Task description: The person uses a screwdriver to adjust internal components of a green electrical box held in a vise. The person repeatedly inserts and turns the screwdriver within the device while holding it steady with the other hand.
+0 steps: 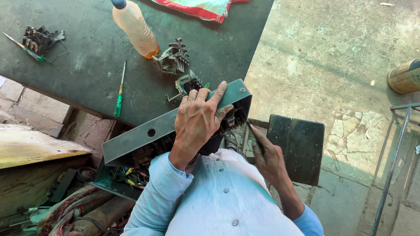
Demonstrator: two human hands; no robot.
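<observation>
Clearly we brace the grey metal switch box against the workbench's near edge, open side toward us, so its innards face the tool. Our left hand drapes over its top wall, fingers spread and pressing. Our right hand, wrist bent, pinches a thin screwdriver aimed inside.

The box is grey-green, the table dark green. The bottle holds orange liquid under a blue cap; the screwdriver has a green handle. The cloth is red-edged and pale, the sleeve light blue.
</observation>
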